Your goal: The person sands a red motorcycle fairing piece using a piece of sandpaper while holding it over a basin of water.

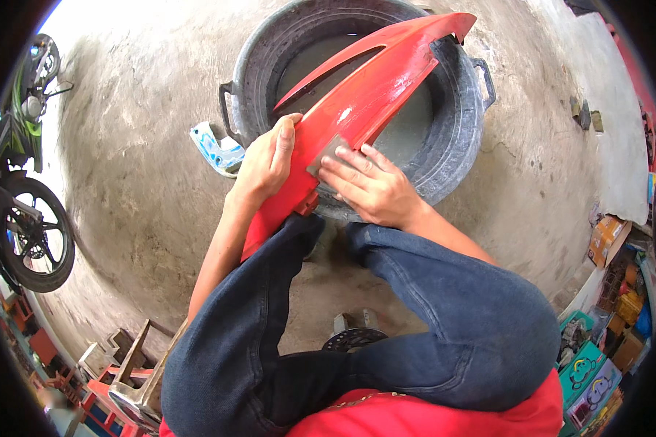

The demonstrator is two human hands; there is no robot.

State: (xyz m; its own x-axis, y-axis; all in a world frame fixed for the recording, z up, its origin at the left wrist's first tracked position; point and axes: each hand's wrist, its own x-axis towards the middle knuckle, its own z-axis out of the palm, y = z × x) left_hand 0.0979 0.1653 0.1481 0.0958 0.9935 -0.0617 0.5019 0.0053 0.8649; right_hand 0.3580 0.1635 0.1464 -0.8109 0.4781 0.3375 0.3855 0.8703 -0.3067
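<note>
A glossy red plastic vehicle panel [372, 87] slants from my legs up across a large dark tub [463, 138], its upper end over the tub. My left hand [268, 162] grips the panel's left edge, thumb on top. My right hand [368, 186] presses a small grey sheet, apparently sandpaper, [324, 153] against the panel's surface with its fingers laid over it. The panel has a wet-looking shine and a long slot near its upper left. Murky liquid [404, 135] lies in the tub below it.
A blue-and-white plastic piece [211, 146] lies left of the tub. A green-and-black motorcycle [36, 233] stands at far left. A wooden frame [138, 393] is at lower left, a metal disc [346, 339] between my legs. Boxes [605, 240] and clutter line the right edge.
</note>
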